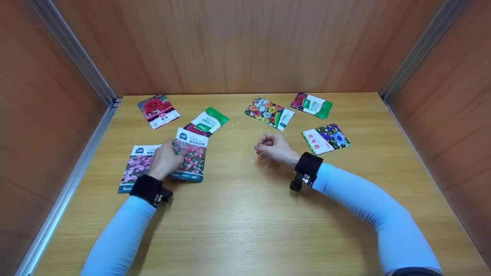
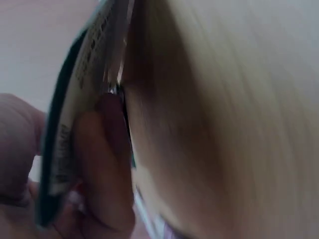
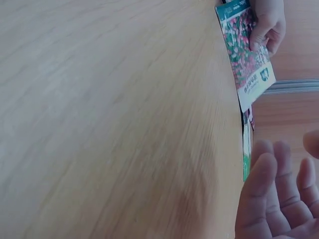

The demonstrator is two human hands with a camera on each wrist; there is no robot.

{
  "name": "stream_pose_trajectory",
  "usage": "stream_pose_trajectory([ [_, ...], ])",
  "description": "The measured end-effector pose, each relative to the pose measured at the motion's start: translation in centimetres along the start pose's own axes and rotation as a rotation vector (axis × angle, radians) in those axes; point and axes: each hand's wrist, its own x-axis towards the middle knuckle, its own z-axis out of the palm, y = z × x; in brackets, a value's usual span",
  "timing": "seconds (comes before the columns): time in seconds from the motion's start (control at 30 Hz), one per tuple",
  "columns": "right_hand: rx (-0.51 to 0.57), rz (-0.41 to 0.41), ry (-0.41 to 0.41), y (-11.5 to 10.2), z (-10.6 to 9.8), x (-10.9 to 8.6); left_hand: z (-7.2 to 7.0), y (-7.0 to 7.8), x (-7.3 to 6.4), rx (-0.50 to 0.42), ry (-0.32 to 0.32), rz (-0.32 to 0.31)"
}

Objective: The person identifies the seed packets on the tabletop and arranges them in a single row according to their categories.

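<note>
My left hand (image 1: 165, 159) pinches a seed packet with pink and red flowers (image 1: 193, 159), thumb on its printed front and fingers behind. The left wrist view shows the packet's back (image 2: 75, 114) tilted up off the table. Partly under that hand lies a purple-pink flower seed packet (image 1: 136, 168). Just beyond the held packet is a green-and-white seed packet (image 1: 209, 121), partly covered by it. My right hand (image 1: 278, 147) hovers over the table's middle, holding nothing; its fingers (image 3: 261, 186) are loosely curled in the right wrist view.
A red-flower packet (image 1: 158, 110) lies at the back left. Toward the back right are a mixed-flower packet (image 1: 266, 112), another green-and-white packet (image 1: 314, 105) and a blue-flower packet (image 1: 328, 138). Wooden walls (image 1: 249, 46) enclose the table (image 1: 245, 230) at the back and sides.
</note>
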Motion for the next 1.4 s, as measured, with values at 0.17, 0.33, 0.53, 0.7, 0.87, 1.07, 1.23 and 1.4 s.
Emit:
stream_pose_trajectory([
  [0.17,-0.033,-0.058,0.036,0.2,-0.3,-0.1,-0.7,-0.3,-0.6,0.154,-0.02,-0.078],
  [0.33,-0.068,-0.061,0.057,0.2,-0.6,-0.3,-0.7,-0.2,-1.2,0.271,-0.03,-0.105],
  [0.53,-0.085,-0.017,0.057,0.4,-1.1,-0.3,-0.7,0.0,-1.5,0.324,-0.07,-0.137],
  [0.7,-0.111,-0.005,0.074,0.5,-1.3,-0.2,-0.8,0.2,-1.7,0.346,-0.069,-0.14],
  [0.87,-0.105,-0.014,0.083,0.8,-1.2,-0.3,-0.8,0.0,-2.0,0.405,0.012,-0.085],
  [1.07,-0.065,-0.017,0.09,1.2,-1.2,-0.4,-0.9,0.0,-2.3,0.452,0.075,-0.044],
  [1.23,-0.086,-0.011,0.05,1.4,-1.3,-0.7,-1.0,0.0,-2.4,0.45,0.065,-0.064],
  [1.4,-0.104,0.005,0.01,0.4,-1.2,-1.7,-1.2,0.0,-2.6,0.459,0.059,-0.06],
])
